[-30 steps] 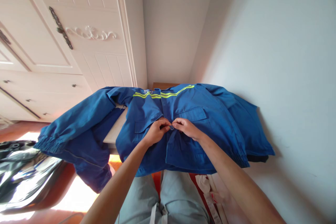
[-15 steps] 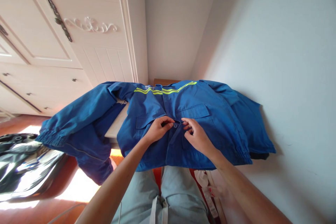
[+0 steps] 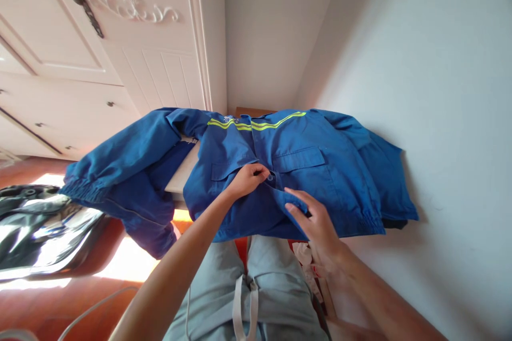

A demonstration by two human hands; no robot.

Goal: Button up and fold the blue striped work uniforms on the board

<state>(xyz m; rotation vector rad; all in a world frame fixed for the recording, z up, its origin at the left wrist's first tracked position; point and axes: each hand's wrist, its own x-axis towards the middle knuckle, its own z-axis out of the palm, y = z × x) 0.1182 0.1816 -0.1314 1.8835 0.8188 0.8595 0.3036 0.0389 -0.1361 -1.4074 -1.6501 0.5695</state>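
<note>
A blue work jacket with yellow reflective stripes across the chest lies spread out, front side up. My left hand pinches the front edge of the jacket at mid-height, its fingertips beside a round button. Lower and to the right, my right hand has the lower part of the front flap between thumb and fingers. That flap is folded outward to the right. The exact grip of the right fingertips is partly hidden by the cloth.
A white cabinet with carved trim stands at the left, and a pale wall rises at the right. Under the jacket a light tabletop edge shows. A dark shiny bag-like item lies on the floor at lower left.
My right hand has moved down and right, drawing the lower front flap outward. My left hand stays pinched by the button. The whole view has shifted slightly.
</note>
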